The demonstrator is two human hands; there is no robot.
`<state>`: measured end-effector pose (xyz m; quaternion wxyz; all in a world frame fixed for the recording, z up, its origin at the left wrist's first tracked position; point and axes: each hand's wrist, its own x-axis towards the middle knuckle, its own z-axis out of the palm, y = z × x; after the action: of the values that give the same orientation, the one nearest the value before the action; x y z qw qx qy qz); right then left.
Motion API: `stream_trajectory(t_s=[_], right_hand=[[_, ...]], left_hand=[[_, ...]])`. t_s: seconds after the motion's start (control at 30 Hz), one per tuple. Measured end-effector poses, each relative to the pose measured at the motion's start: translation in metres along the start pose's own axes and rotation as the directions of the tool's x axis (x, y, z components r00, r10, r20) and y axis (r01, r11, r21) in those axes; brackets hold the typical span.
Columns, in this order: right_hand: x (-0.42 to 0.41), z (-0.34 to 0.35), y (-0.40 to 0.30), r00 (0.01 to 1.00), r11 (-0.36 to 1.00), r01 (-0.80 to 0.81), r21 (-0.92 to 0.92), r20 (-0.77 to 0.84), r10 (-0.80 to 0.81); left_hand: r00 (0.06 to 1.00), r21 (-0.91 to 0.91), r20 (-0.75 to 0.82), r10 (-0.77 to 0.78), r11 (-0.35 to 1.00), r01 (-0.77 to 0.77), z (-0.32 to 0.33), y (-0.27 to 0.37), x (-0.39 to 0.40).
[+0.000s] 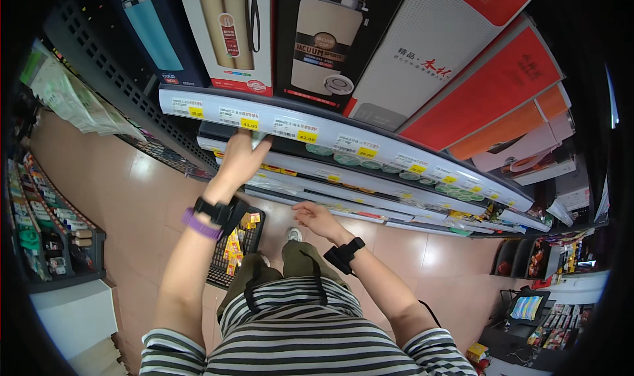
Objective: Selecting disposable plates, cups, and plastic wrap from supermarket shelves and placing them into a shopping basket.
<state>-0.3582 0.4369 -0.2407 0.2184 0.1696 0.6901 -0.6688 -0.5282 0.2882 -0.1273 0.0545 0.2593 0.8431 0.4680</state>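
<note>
My left hand (pixel 241 158) reaches under the shelf's upper price-tag strip (pixel 297 123). Its fingertips are hidden behind that strip. A small pale thing (pixel 258 138) shows between thumb and fingers, but whether I grip it is unclear. Right of this hand, on the same lower shelf, stand several round green-topped containers (pixel 346 158). My right hand (pixel 317 220) hangs in the air in front of the lower shelves, its fingers loosely bent and holding nothing. Above the strip, boxed vacuum flasks (pixel 324 44) stand in a row.
A black plastic basket (pixel 255 232) with yellow packets (pixel 233 252) sits on the tiled floor (pixel 143 197) by my legs. A perforated shelf side panel (pixel 124 64) rises at left. Another stocked shelf unit (pixel 54 227) stands far left, a dark counter (pixel 515 331) at lower right.
</note>
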Motion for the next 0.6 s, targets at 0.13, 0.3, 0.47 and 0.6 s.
stream_trajectory(t_s=[0.13,0.3,0.47,0.6], right_hand=[[-0.004,0.009,-0.007,0.999,0.997,0.052,-0.050,0.007,-0.051],[-0.037,0.057,-0.027,0.980,0.972,0.197,-0.124,0.023,-0.196],[-0.052,0.145,-0.013,0.929,0.965,0.237,0.115,0.265,-0.259],[-0.045,0.220,0.038,0.916,0.997,0.077,-0.011,0.396,-0.066]], left_hand=[[0.999,-0.062,-0.016,-0.037,0.997,0.035,-0.016,0.001,-0.067],[0.999,-0.146,0.009,-0.049,0.988,0.050,-0.025,-0.014,-0.169],[0.988,-0.157,0.077,-0.132,0.977,0.142,-0.041,-0.046,-0.280],[0.928,-0.254,0.209,-0.307,0.900,0.355,-0.058,-0.077,-0.346]])
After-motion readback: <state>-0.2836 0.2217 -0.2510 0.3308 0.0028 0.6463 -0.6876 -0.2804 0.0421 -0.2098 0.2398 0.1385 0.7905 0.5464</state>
